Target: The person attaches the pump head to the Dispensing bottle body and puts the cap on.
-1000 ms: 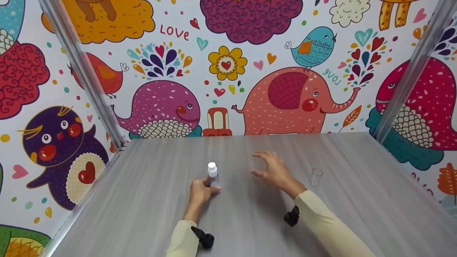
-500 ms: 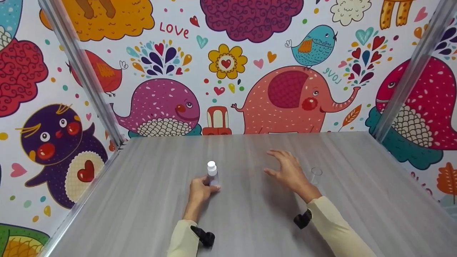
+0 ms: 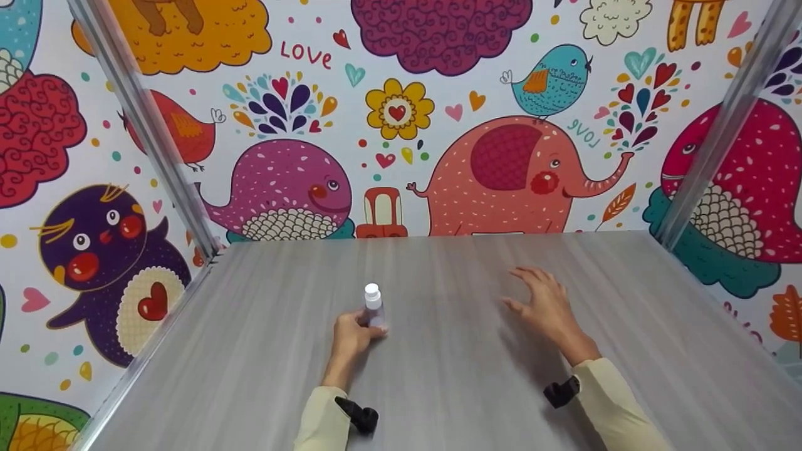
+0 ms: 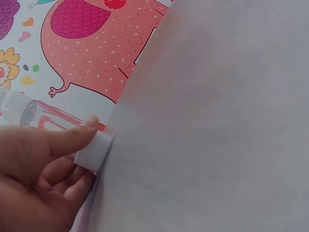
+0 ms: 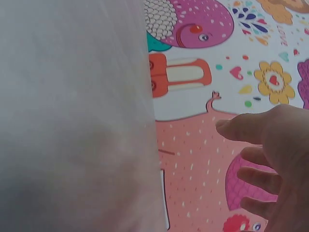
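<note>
A small clear bottle [image 3: 373, 302] with a white cap stands upright on the table, left of the middle. My left hand [image 3: 349, 338] grips it low down, the thumb across the front. In the left wrist view, the bottle [image 4: 53, 115] shows clear walls and a white lower end between thumb and fingers. Over the right half of the table is my right hand [image 3: 546, 308], its thumb and fingers spread apart. Nothing lies between its fingers [image 5: 258, 180] in the right wrist view. The small clear cup seen earlier on that side is hidden, apparently behind this hand.
The wood-grain table [image 3: 438, 388] meets a cartoon-printed wall [image 3: 401, 56] at the back. Metal posts [image 3: 153, 138] rise at the back corners. A black camera [image 3: 358, 414] is strapped to the left wrist, another black camera [image 3: 561, 392] to the right.
My right hand has moved rightward, away from the bottle, and now covers the place where the clear cup showed. The left hand and the bottle have stayed put.
</note>
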A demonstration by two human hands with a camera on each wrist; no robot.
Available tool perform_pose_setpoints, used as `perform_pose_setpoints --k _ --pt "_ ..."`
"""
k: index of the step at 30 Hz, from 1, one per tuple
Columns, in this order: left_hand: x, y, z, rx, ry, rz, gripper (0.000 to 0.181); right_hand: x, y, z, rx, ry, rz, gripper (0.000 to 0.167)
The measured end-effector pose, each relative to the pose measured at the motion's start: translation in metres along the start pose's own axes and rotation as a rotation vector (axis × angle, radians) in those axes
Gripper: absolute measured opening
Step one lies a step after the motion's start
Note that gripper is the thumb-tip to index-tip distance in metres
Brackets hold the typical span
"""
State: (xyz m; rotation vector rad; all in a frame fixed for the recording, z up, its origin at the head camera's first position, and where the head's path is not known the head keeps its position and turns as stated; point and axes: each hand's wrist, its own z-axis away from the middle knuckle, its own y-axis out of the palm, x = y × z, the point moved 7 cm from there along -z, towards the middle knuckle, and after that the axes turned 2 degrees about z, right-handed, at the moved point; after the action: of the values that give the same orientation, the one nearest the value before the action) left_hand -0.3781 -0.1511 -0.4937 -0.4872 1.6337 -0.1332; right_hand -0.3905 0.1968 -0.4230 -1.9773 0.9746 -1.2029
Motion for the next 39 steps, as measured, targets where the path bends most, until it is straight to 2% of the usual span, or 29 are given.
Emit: perform_pose_setpoints --k 6,15,20,27,33,39 --pt "-0.003 0.0 -0.001 0.003 0.013 0.008 0.038 -0.015 -0.008 0.002 -0.026 0.015 0.015 0.059" --pt "-0.003 0.001 0.001 -0.002 0.028 -0.007 0.036 -0.037 -0.015 0.007 0.007 0.082 -0.027 0.063" --pt "-0.001 0.001 0.003 -0.002 0.003 0.011 0.039 -0.05 -0.014 0.009 0.095 0.16 -0.073 0.073" --pt "0.001 0.0 0.003 -0.006 -0.02 0.029 0.04 -0.075 -0.005 0.014 0.205 0.313 -0.181 0.088" --pt "0.001 -0.001 0.003 -0.011 -0.013 0.018 0.036 -0.094 0.002 0.02 0.227 0.397 -0.263 0.079" --pt "0.001 0.0 0.003 -0.002 -0.012 0.012 0.033 -0.106 0.005 0.025 0.211 0.468 -0.347 0.068"
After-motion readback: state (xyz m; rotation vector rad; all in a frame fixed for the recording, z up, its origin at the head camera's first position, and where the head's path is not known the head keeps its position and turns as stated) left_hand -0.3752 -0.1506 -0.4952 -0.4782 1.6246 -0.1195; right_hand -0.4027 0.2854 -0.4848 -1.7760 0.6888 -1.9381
